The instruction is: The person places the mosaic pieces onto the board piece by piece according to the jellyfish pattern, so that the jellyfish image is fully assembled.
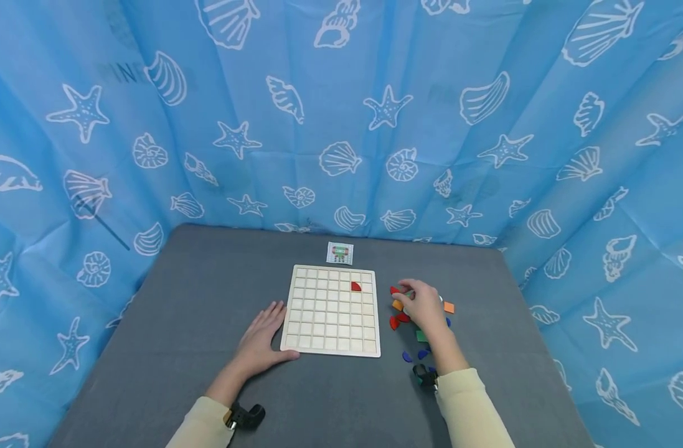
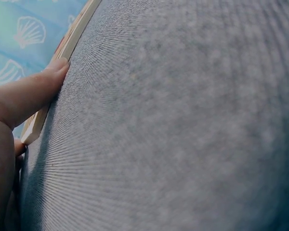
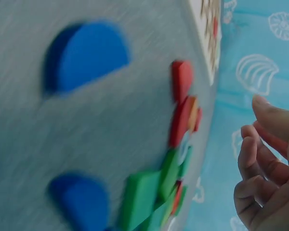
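Your left hand (image 1: 261,341) lies relaxed at the lower left of the wooden grid board (image 1: 326,317), straight fingers along its left edge and thumb at its bottom edge. Use that as a brace: light pressure should be enough to stop the board from sliding. The board sits low in the middle of the frame, with 1 red quarter-circle piece (image 1: 356,287) in its upper right area and a small printed card (image 1: 340,253) just beyond its top edge.

Your right hand (image 1: 423,305) is over the loose pieces to the right of the board, fingers loosely curled with thumb and index apart; no piece shows between them. The pieces look thin and crowd together, so a pinch on opposite edges should serve better than pressing from above. Slide the wanted piece away from its neighbours first, especially around the green rectangular piece (image 3: 139,199), where several touch or overlap. The blue half-circle piece (image 3: 94,55), at upper left in the right wrist view, lies apart and looks easier to lift. Turn any piece to match its cell before lowering it, so your fingers don't nudge the red quarter.
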Action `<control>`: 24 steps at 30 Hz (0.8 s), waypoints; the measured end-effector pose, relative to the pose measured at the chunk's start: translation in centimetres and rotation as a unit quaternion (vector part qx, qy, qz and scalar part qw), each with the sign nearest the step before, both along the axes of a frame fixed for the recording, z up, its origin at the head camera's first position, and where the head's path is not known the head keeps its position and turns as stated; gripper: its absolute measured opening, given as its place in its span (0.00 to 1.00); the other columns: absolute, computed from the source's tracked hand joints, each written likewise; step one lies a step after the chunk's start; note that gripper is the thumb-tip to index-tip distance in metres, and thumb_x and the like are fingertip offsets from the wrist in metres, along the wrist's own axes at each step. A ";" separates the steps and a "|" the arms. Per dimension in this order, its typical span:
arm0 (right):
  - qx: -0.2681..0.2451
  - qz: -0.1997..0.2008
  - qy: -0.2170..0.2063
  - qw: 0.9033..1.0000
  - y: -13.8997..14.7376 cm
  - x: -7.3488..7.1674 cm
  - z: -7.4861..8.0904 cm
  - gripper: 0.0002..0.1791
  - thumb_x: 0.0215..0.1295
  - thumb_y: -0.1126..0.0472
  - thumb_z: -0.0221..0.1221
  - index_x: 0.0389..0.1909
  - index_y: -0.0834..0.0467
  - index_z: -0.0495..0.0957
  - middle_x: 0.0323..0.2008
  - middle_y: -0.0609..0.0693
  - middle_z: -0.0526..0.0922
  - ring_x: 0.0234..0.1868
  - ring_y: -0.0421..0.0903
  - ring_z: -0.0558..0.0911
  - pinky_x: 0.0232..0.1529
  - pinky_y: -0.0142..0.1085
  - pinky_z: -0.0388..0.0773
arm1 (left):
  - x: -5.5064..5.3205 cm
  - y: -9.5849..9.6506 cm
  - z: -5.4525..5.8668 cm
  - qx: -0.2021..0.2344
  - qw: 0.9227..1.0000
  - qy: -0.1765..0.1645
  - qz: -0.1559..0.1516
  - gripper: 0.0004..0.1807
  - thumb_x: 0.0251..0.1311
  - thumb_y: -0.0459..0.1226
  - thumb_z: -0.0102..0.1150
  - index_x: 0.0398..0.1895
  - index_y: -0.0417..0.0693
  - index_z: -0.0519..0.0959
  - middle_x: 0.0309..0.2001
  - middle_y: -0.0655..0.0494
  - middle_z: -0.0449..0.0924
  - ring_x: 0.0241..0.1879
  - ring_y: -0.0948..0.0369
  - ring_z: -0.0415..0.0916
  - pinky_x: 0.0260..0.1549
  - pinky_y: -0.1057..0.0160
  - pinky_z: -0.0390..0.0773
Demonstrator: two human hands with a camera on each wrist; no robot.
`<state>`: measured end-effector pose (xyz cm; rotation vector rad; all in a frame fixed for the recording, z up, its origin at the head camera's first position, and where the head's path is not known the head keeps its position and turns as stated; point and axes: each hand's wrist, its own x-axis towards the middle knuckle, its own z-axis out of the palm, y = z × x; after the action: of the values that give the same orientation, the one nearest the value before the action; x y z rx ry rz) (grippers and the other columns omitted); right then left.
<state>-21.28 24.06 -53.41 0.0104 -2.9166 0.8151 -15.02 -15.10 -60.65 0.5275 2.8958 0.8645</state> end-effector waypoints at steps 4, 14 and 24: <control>0.003 -0.025 -0.019 1.000 1.7 0.1 -0.7 0.22 0.64 0.53 0.69 0.54 0.61 0.83 0.44 0.56 0.85 0.38 0.51 0.81 0.38 0.46 0.81 | -0.1 0.2 -0.2 -0.001 1.000 0.003 -0.003 0.63 0.48 0.70 0.65 0.81 0.47 0.52 0.81 0.49 0.48 0.81 0.50 0.42 0.77 0.42 0.48; 0.028 -0.046 -0.081 0.995 3.8 -0.4 -1.8 0.20 0.68 0.53 0.65 0.49 0.67 0.83 0.43 0.63 0.81 0.44 0.58 0.79 0.42 0.51 0.81 | -0.5 0.6 0.0 0.004 1.000 0.013 -0.008 0.63 0.48 0.70 0.65 0.81 0.47 0.53 0.81 0.48 0.49 0.81 0.49 0.43 0.77 0.41 0.49; 0.054 -0.038 -0.123 0.990 2.4 -1.1 -1.0 0.19 0.65 0.56 0.68 0.49 0.67 0.83 0.46 0.64 0.83 0.43 0.58 0.81 0.40 0.50 0.82 | -0.1 0.1 -0.4 -0.003 1.000 0.004 0.007 0.65 0.46 0.72 0.64 0.81 0.46 0.53 0.81 0.49 0.48 0.81 0.50 0.43 0.77 0.43 0.48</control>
<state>-22.35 26.51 -54.43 -0.2042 -3.1664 0.6899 -15.13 -15.02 -61.05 0.5129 2.9114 0.8570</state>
